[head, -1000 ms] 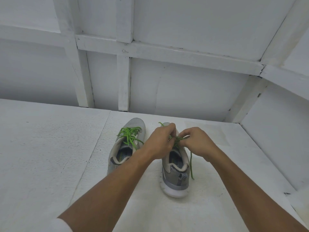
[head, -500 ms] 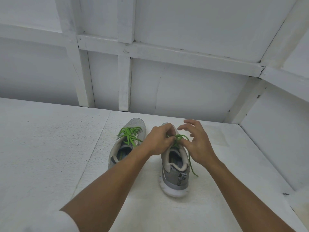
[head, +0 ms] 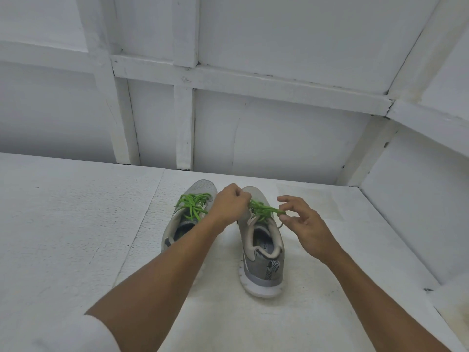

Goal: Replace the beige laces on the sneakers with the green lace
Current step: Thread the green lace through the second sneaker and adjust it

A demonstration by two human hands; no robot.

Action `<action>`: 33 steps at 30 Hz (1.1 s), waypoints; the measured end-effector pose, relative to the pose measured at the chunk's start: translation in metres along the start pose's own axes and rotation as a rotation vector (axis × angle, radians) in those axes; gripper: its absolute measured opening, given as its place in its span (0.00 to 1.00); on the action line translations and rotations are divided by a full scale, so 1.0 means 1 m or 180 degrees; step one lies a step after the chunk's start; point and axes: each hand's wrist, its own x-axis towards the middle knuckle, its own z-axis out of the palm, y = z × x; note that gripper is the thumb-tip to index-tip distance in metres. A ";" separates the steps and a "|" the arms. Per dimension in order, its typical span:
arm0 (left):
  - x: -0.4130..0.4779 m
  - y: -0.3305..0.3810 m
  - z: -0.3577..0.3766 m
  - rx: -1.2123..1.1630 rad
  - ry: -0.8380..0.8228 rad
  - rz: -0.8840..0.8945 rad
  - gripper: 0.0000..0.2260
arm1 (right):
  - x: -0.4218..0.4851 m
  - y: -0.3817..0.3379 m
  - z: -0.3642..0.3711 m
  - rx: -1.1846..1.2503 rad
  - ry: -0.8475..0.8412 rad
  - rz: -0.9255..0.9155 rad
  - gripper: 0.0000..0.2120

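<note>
Two grey sneakers stand side by side on a white surface, heels toward me. The left sneaker [head: 189,219] carries a tied green lace [head: 194,205]. On the right sneaker [head: 261,252] a green lace [head: 264,210] runs across the tongue. My left hand [head: 229,205] is curled and grips this lace at its left side, over the shoe's toe end. My right hand [head: 302,224] pinches the lace's right end between thumb and forefinger, with the other fingers spread. No beige lace is in view.
The shoes sit on a white textured tabletop [head: 76,224]. A white panelled wall [head: 253,110] rises just behind them, and a side wall [head: 418,212] closes in on the right.
My right hand has moved right and slightly back from the shoe, drawing the green lace out to the side. My left hand stays curled at the laces.
</note>
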 end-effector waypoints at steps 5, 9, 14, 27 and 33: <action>0.004 0.000 -0.010 0.0639 -0.0293 0.0447 0.05 | -0.007 0.006 -0.004 -0.0431 -0.0067 0.0023 0.03; 0.011 0.007 -0.017 0.1253 -0.0425 0.0632 0.02 | -0.005 0.007 -0.002 -0.0715 -0.0124 -0.0026 0.05; 0.016 0.006 -0.026 0.0958 -0.0108 0.0205 0.03 | -0.010 0.016 -0.003 -0.1091 -0.0241 -0.0183 0.05; 0.024 0.012 -0.027 0.1126 -0.0064 -0.0078 0.08 | -0.028 0.025 -0.008 -0.1270 -0.0219 -0.0104 0.08; 0.023 0.010 -0.033 0.1150 -0.0161 -0.0039 0.03 | -0.027 0.016 -0.006 -0.0936 -0.0154 0.0022 0.05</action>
